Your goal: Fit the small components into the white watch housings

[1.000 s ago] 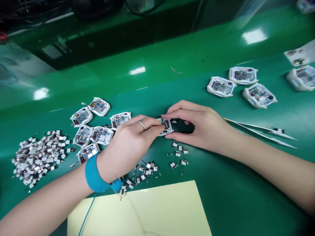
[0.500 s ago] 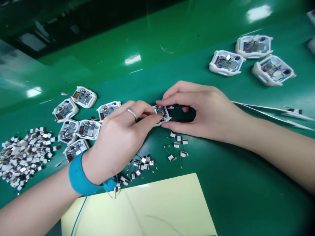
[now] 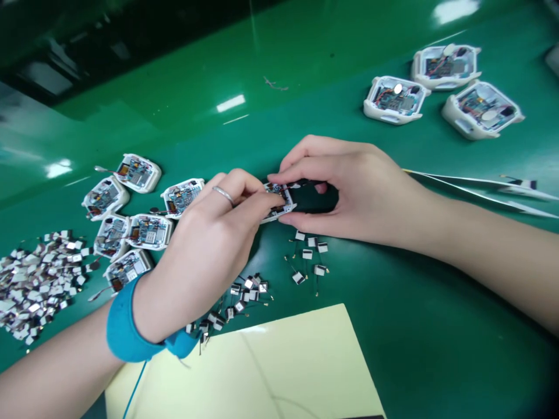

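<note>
A white smartwatch case [image 3: 288, 202] with an exposed circuit board lies between my hands, partly covered by fingers. My right hand [image 3: 358, 183] grips its edges, thumb on the near side and fingers on the far side. With its fingertips pinched together over the board, my left hand [image 3: 209, 233] reaches in from the left; whatever the tips hold is hidden. A ring and a blue wrist strap [image 3: 126, 329] are on that hand and wrist. Just below the case lie several small white-and-black antenna pieces [image 3: 307, 254] with thin leads.
Several open watch cases [image 3: 151, 231] sit left of my left hand, beside a heap of small white parts [image 3: 41, 285]. Three more cases [image 3: 395, 102] stand at upper right. A yellow sheet [image 3: 262, 372] covers the near table. White strips [image 3: 480, 189] lie beyond my right forearm.
The whole view has shifted slightly, so hands and case appear a little further left. Both hands stay at the same case, the left fingertips still over the board.
</note>
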{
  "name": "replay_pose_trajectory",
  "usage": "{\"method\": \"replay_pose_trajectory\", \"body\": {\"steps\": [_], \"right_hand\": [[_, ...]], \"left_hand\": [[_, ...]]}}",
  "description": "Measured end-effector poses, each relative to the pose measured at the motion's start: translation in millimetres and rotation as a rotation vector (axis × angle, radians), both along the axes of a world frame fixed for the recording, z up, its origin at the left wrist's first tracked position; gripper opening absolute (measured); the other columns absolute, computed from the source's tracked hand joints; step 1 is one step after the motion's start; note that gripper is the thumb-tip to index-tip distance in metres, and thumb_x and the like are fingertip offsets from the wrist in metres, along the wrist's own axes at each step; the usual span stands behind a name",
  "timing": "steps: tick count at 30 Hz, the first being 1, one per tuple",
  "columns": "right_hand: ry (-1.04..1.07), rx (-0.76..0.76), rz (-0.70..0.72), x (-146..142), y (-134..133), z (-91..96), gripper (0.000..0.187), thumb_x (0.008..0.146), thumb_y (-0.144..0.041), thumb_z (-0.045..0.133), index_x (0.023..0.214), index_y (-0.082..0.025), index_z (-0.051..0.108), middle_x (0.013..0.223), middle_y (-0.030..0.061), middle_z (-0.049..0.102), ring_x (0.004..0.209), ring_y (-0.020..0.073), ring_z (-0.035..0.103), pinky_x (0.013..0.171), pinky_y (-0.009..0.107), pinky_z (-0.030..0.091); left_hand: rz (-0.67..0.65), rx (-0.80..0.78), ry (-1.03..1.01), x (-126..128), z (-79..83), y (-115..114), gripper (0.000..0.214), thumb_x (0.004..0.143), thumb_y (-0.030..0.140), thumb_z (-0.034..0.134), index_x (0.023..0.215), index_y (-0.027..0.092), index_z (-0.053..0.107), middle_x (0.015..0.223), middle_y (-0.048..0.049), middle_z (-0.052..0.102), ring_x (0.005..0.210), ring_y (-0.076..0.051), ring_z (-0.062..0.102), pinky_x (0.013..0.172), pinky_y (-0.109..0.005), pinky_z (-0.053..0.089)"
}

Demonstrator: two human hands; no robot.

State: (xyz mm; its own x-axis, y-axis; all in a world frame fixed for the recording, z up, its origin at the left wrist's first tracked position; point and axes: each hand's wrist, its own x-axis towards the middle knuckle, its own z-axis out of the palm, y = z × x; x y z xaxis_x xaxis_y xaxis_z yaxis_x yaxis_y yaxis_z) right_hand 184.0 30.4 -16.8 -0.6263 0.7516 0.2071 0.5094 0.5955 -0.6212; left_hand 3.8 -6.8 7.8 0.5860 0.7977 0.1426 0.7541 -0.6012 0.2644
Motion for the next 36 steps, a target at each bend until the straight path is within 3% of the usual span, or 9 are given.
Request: {"method": "replay_pose_trajectory", "body": {"steps": [11,17,24,30,36], "right_hand": [[0.040,-0.003,0.026,1.8,0.4,-2.2,0.031,0.068,-0.026,0.068,0.096,-0.013,0.063,0.094,0.0046,0.059,0.080,0.0149,0.057,0.062,0.026,0.046],[0.022,-0.009,0.041,2.0,-0.7,-2.5,0.031,0.070,-0.024,0.065,0.100,-0.014,0.062,0.096,0.0039,0.057,0.078,0.0141,0.056,0.057,0.025,0.044],[-0.009,0.011,0.036,2.5,0.1,-1.5,0.031,0.070,-0.027,0.065,0.098,-0.014,0.062,0.095,0.0041,0.057,0.077,0.0140,0.055,0.059,0.025,0.044],[-0.028,0.003,0.031,0.8,0.1,-2.7,0.033,0.070,-0.026,0.066,0.100,-0.015,0.061,0.097,0.0037,0.056,0.079,0.0147,0.055,0.060,0.026,0.044],[-0.024,0.012,0.028,1.7,0.1,-2.3,0.032,0.070,-0.027,0.066,0.099,-0.015,0.062,0.096,0.0034,0.057,0.071,0.0126,0.054,0.057,0.025,0.042]], "left_hand": [[-0.022,-0.057,-0.068,-1.0,0.0,4.6,0.019,0.087,0.014,0.041,0.094,0.017,0.059,0.089,-0.0049,0.056,0.081,-0.018,0.054,0.069,-0.031,0.046],[-0.016,-0.125,-0.125,-5.1,4.5,3.7,0.018,0.084,0.009,0.046,0.090,0.018,0.061,0.089,-0.0024,0.057,0.080,-0.012,0.056,0.068,-0.022,0.045],[0.006,0.103,-0.110,-2.5,-0.2,1.5,0.010,0.082,0.014,0.056,0.086,0.015,0.064,0.086,-0.0021,0.064,0.076,-0.009,0.059,0.070,-0.017,0.046],[0.027,0.091,-0.082,-0.1,-2.6,2.4,0.012,0.083,0.013,0.053,0.089,0.015,0.063,0.087,-0.0031,0.063,0.078,-0.011,0.059,0.071,-0.019,0.046],[-0.008,0.225,-0.061,-2.1,-4.2,-0.8,0.010,0.081,0.015,0.056,0.085,0.018,0.065,0.084,-0.0017,0.065,0.071,-0.013,0.060,0.062,-0.024,0.047]]}}
